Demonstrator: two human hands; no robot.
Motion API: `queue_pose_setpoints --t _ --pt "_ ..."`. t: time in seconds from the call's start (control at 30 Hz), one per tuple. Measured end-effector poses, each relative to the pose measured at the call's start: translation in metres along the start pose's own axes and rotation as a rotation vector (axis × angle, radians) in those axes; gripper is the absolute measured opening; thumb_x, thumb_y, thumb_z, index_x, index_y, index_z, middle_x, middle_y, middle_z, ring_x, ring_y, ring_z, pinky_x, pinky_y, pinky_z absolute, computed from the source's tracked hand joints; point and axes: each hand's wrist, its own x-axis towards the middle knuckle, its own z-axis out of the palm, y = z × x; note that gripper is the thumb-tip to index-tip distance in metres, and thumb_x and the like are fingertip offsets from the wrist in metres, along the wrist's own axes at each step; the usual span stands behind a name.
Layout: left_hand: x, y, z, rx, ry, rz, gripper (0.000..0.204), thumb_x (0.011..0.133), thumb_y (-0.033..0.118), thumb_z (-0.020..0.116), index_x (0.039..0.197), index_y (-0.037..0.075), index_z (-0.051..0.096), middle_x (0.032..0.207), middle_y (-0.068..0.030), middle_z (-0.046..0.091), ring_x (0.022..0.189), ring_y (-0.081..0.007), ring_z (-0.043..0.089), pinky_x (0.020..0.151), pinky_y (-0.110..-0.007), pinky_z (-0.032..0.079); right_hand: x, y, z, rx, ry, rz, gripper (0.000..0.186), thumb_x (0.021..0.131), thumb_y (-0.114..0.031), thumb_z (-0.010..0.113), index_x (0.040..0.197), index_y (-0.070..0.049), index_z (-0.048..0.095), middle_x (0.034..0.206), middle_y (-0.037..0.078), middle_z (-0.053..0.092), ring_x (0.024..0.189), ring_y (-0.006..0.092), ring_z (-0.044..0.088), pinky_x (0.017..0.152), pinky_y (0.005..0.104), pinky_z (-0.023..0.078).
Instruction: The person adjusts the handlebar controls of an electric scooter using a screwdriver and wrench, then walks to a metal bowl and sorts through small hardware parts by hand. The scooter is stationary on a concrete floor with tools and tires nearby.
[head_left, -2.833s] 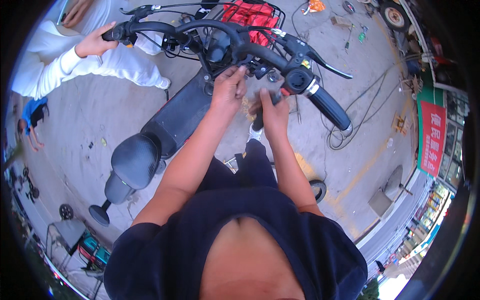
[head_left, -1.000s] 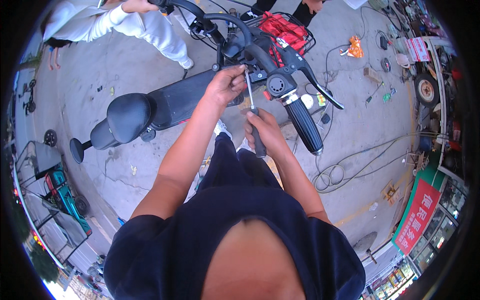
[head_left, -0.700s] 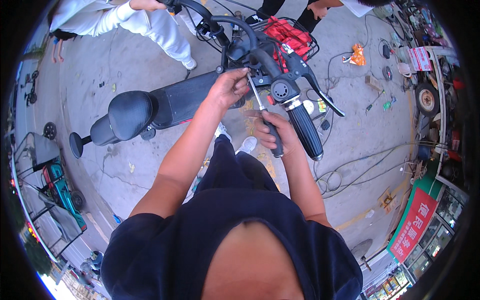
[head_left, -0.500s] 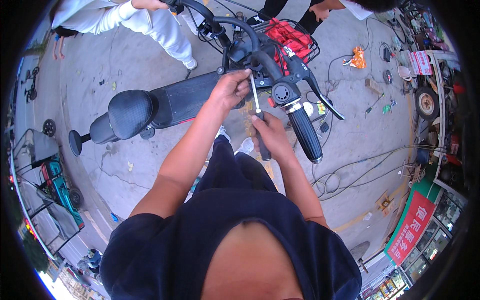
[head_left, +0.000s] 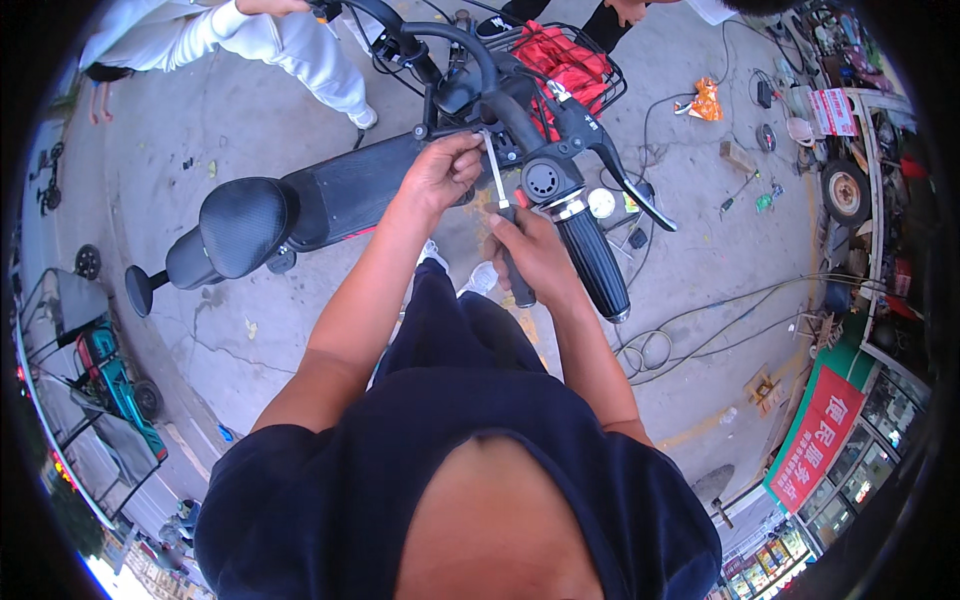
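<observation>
My right hand (head_left: 535, 250) is wrapped round the dark handle of a screwdriver (head_left: 497, 178), whose bright shaft points away from me. Close to the shaft's tip, my left hand (head_left: 440, 172) is closed in a pinch; what it holds, if anything, is too small to make out. Both hands are at the steering end of a black electric scooter (head_left: 365, 185). Just right of the screwdriver are its ribbed handlebar grip (head_left: 592, 262) and a brake lever (head_left: 632, 190). The padded seat (head_left: 245, 228) lies to the left.
A red bag (head_left: 562, 65) fills the scooter's wire basket. One person in white (head_left: 290, 55) stands at the far left, another at the far right. Cables (head_left: 700, 345), an orange wrapper (head_left: 705, 100) and loose tools lie on the ground; a wheel (head_left: 846, 192) is at the right.
The whole view has shifted slightly, so the scooter and surroundings sit a little further left. My hands have barely moved against the scooter, and the screwdriver remains in my right hand.
</observation>
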Motion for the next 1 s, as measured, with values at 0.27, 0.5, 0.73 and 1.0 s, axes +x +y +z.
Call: queue_pose_setpoints --t 0.27,0.5,0.73,1.0 --pt "0.0 0.001 -0.002 0.017 -0.026 -0.011 0.014 0.086 0.007 0.058 0.086 -0.007 0.054 0.051 0.0022 0.037 0.043 -0.0061 0.03 0.04 -0.02 0.023 -0.004 0.004 0.004 0.071 0.008 -0.01 0.029 0.096 -0.022 0.047 0.11 0.003 0.05 0.07 0.01 0.06 0.045 0.0097 0.05 0.039 0.0246 0.04" --pt "0.0 0.0 0.0 0.035 -0.021 0.012 0.014 0.086 0.008 0.06 0.085 -0.005 0.055 0.052 0.0023 0.039 0.043 -0.0055 0.031 0.04 -0.02 0.023 -0.007 0.001 0.002 -0.042 0.001 -0.048 0.028 0.097 -0.021 0.046 0.106 0.005 0.049 0.071 0.011 0.061 0.043 0.0106 0.05 0.039 0.0256 0.041" --pt "0.004 0.003 -0.006 0.044 -0.01 0.031 0.01 0.084 0.006 0.061 0.083 -0.003 0.057 0.059 -0.0007 0.046 0.042 -0.0056 0.031 0.039 -0.02 0.023 -0.007 -0.003 -0.004 -0.21 -0.024 -0.045 0.024 0.096 -0.02 0.044 0.097 0.004 0.05 0.068 0.01 0.061 0.044 0.0114 0.052 0.041 0.0265 0.042" --pt "0.002 0.011 0.001 0.12 0.066 0.04 0.011 0.084 0.008 0.062 0.079 -0.001 0.059 0.055 -0.0003 0.045 0.041 -0.0066 0.033 0.039 -0.022 0.023 0.003 0.002 -0.022 -0.022 -0.148 0.018 0.032 0.097 -0.021 0.045 0.115 0.005 0.049 0.071 0.012 0.061 0.045 0.0115 0.051 0.04 0.0251 0.041"
